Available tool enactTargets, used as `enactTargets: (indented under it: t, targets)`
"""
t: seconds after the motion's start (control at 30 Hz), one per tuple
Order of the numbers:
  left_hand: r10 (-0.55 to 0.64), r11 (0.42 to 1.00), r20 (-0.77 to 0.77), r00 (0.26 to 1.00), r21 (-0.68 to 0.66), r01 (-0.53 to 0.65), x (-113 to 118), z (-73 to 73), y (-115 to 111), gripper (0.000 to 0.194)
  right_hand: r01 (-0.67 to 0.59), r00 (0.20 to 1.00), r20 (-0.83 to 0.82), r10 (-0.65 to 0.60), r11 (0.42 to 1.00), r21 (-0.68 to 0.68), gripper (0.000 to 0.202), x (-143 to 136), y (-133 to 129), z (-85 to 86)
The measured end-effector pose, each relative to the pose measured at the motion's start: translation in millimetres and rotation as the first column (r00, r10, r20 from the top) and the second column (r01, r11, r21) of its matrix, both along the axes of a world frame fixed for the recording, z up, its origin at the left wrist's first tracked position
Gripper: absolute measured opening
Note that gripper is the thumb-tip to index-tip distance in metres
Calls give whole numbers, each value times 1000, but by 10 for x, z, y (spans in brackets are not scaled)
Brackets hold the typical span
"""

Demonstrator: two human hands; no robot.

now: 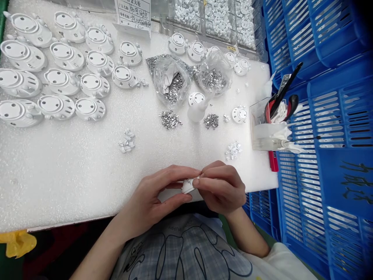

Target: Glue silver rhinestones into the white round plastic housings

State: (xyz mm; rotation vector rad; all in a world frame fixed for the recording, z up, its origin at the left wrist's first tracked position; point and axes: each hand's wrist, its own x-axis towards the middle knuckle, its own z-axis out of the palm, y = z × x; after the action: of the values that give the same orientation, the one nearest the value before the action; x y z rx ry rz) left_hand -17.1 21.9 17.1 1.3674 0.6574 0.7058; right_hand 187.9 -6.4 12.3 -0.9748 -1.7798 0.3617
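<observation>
Close to my body, over the table's front edge, a small white plastic part (189, 186) sits between my two hands. My left hand (163, 190) grips it, thumb below and fingers above. The fingertips of my right hand (223, 186) are pinched against its right end; whether they hold a smaller piece there is hidden. A little pile of small white pieces (233, 150) lies beyond my right hand, and another white pile (127, 141) beyond my left. Farther back are two heaps of tiny silver metal pieces (170, 119).
Rows of white round-topped plastic parts (60, 81) fill the back left. Clear bags of metal bits (175, 83) and a translucent squeeze bottle (197, 111) stand mid-table. To the right are a clear tool holder (259, 136) with red-and-black pliers and blue crates (335, 155). A compartment tray (217, 23) sits behind.
</observation>
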Motion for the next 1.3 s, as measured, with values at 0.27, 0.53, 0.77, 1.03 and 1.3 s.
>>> enactTargets:
  t: [0.27, 0.53, 0.77, 1.03, 1.3]
  targets:
    - [-24, 999, 24, 999, -24, 25, 12, 0, 22, 28, -34, 991, -134, 24, 997, -70, 34, -6, 7, -8]
    - [-47, 997, -27, 999, 56, 48, 12, 17, 23, 44, -52, 971, -239, -1, 975, -215, 29, 16, -29, -4]
    - [2, 993, -44, 999, 119, 3, 25, 1, -28, 52, -122, 936, -352, -21, 917, -379, 22, 43, -30, -8]
    - [165, 984, -83, 983, 79, -159, 51, -12, -145, 42, -115, 942, -336, -15, 924, -365, 21, 23, -14, 20]
    - [156, 966, 3, 988, 207, -153, 44, -49, -144, 61, -91, 965, -263, -7, 929, -358, 19, 40, 2, 68]
